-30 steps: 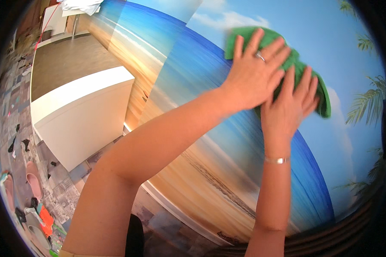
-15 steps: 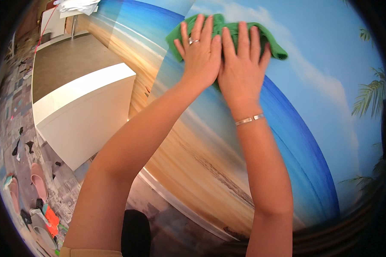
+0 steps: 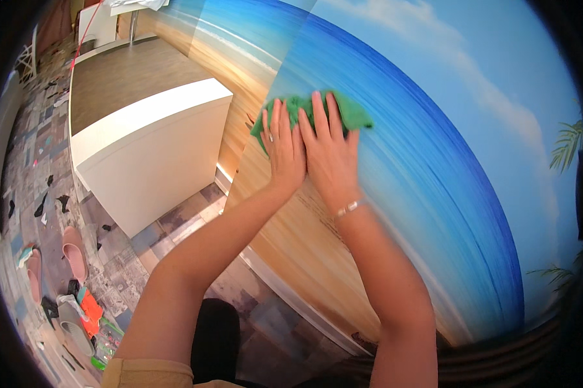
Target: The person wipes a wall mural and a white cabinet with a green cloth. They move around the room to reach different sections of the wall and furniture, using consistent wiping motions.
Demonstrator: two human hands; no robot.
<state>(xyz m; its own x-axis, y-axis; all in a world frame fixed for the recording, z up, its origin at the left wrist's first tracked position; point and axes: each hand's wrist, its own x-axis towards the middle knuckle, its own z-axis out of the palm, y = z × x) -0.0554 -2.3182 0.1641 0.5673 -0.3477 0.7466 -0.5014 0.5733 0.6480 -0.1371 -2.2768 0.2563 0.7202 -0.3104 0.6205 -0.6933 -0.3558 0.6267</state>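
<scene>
A green cloth [image 3: 355,114] lies bunched against the wall, which is covered with a beach-and-sea picture [image 3: 421,149]. My left hand [image 3: 284,152] presses flat on the cloth's left part, fingers stretched out, a ring on one of them. Beside it, my right hand [image 3: 330,152] rests flat on the middle of the cloth, fingers extended. The two hands touch or nearly touch along their inner edges. A bracelet [image 3: 351,207] circles my right wrist. Parts of the cloth are hidden beneath both palms.
On the left stands a white counter [image 3: 168,155] with a brown top, close to the wall. Pink slippers [image 3: 75,253], a grey slipper [image 3: 75,330], an orange packet [image 3: 91,312] and a clear bottle [image 3: 107,343] lie on the patterned floor [image 3: 120,275]. A pale baseboard [image 3: 291,301] runs along the wall.
Both hands have slid the green cloth down and to the left across the wall, from the sky part onto the sea and sand. The view has shifted slightly too.
</scene>
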